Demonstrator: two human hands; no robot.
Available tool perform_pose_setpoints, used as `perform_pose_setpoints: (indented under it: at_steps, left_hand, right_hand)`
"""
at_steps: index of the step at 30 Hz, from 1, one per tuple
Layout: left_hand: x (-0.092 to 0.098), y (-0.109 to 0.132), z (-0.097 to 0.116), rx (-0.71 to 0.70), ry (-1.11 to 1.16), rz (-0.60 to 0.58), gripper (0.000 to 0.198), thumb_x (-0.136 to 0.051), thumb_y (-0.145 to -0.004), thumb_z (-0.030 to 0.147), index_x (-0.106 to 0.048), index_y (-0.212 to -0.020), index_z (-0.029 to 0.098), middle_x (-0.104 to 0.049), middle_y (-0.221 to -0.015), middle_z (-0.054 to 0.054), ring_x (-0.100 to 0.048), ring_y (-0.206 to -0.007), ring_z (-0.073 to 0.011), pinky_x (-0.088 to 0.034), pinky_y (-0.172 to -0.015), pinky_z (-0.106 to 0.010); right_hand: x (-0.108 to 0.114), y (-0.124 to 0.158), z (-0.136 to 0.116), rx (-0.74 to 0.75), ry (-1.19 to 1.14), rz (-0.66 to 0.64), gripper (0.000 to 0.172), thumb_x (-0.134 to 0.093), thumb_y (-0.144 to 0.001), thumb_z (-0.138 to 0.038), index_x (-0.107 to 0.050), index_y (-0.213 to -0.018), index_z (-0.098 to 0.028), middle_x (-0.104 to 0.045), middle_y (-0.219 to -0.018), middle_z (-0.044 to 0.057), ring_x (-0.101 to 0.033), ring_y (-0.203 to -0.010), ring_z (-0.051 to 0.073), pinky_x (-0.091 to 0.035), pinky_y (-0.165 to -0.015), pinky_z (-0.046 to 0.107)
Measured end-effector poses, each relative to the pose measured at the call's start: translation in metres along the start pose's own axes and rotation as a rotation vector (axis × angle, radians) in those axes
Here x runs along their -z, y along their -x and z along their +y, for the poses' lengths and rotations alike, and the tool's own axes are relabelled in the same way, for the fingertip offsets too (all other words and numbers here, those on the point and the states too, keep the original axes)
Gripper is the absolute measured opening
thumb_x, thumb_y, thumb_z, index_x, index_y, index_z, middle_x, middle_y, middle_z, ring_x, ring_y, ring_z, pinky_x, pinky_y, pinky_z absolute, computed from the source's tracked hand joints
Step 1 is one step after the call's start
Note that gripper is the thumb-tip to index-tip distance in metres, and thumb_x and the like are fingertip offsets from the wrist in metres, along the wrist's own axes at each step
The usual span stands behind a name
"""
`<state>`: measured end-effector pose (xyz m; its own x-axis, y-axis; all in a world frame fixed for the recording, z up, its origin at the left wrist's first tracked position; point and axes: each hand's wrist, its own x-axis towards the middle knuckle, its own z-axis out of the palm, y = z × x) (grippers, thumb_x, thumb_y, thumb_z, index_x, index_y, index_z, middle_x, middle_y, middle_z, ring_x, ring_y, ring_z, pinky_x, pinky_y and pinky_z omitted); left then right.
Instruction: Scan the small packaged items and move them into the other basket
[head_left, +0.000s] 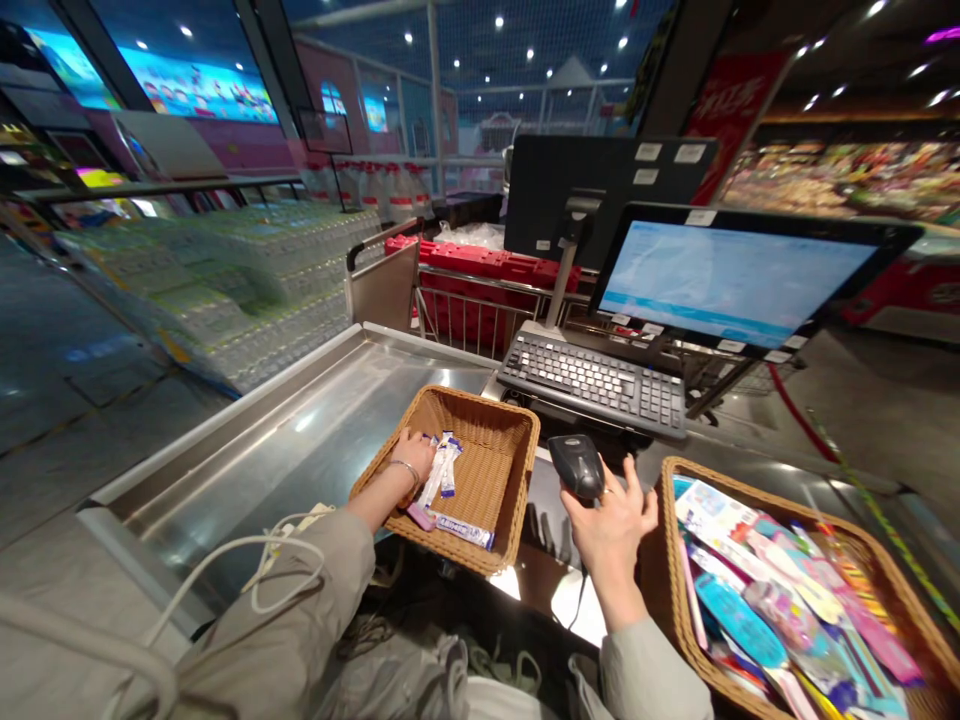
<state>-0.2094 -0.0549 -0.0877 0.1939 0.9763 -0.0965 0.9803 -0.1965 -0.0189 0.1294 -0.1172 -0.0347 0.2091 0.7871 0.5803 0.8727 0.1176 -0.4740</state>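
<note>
My left hand (pixel 415 456), with a bracelet at the wrist, reaches into a brown wicker basket (pixel 529 455). Its fingers are curled at slim white-and-blue stick packets (pixel 444 470); the fingertips are partly hidden. Along the basket's near side lie a longer blue-and-white wrapped stick (pixel 465 530) and a pink item (pixel 421 516). My right hand (pixel 609 525) has its thumb and index finger around a black barcode scanner (pixel 576 466), the other fingers held loosely apart. The scanner's handle is behind the hand, and a cable hangs below.
A second wicker basket (pixel 670 560) at the right is full of packaged brushes and colourful goods. Behind the scanner are a keyboard (pixel 592 380) and a lit monitor (pixel 735 280). The steel counter (pixel 300 430) has a raised rim; a white cable (pixel 217 550) loops by my left sleeve.
</note>
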Motion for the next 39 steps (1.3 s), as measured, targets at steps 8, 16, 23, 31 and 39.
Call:
perform_pose_setpoints:
  at_steps: [8,16,23,31,39]
  left_hand:
    - [-0.009,-0.012,-0.012,-0.164,0.034,-0.163,0.013,-0.078,-0.06,0.032,-0.068,-0.058,0.025,-0.072,-0.095,-0.009,-0.052,-0.115,-0.0326,-0.015,-0.109,-0.056]
    - [-0.017,-0.01,-0.01,-0.215,0.028,-0.239,0.017,-0.078,-0.055,0.023,-0.062,-0.05,0.021,-0.073,-0.092,-0.009,-0.048,-0.122,-0.0361,-0.019,-0.107,-0.058]
    - [0.012,-0.027,0.002,-0.196,0.107,-0.191,0.005,-0.075,-0.068,0.033,-0.071,-0.071,0.033,-0.074,-0.093,0.0,-0.055,-0.114,-0.0262,-0.012,-0.11,-0.057]
    - [0.03,-0.048,0.052,0.043,0.314,-0.099,0.024,-0.062,-0.08,0.053,-0.073,-0.093,0.036,-0.076,-0.101,0.0,-0.063,-0.107,-0.0263,-0.015,-0.109,-0.061]
    - [0.044,-0.051,0.076,0.21,0.502,-0.044,0.03,-0.061,-0.08,0.054,-0.075,-0.094,0.031,-0.077,-0.095,-0.001,-0.067,-0.099,-0.0262,-0.039,-0.098,-0.043]
  right_hand:
    - [0.003,0.0,0.004,-0.005,0.034,0.003,0.034,-0.051,-0.079,-0.049,-0.07,-0.088,-0.023,-0.069,-0.115,0.007,-0.039,-0.133,0.03,-0.014,-0.108,0.056]
    - [0.007,0.0,0.01,-0.038,0.035,0.032,0.033,-0.052,-0.078,-0.046,-0.069,-0.095,-0.022,-0.07,-0.115,0.008,-0.039,-0.133,0.031,-0.016,-0.108,0.057]
    - [0.012,0.0,0.013,-0.071,0.054,0.032,0.038,-0.051,-0.079,-0.047,-0.067,-0.102,-0.022,-0.069,-0.116,0.007,-0.038,-0.134,0.031,-0.017,-0.107,0.057]
    - [0.017,0.002,0.016,-0.076,0.072,0.076,0.038,-0.051,-0.079,-0.047,-0.067,-0.101,-0.02,-0.067,-0.118,0.011,-0.042,-0.13,0.031,-0.018,-0.107,0.057]
    - [0.024,0.005,0.02,-0.066,0.098,0.089,0.032,-0.052,-0.079,-0.045,-0.069,-0.091,-0.021,-0.068,-0.116,0.01,-0.041,-0.13,0.032,-0.018,-0.107,0.058]
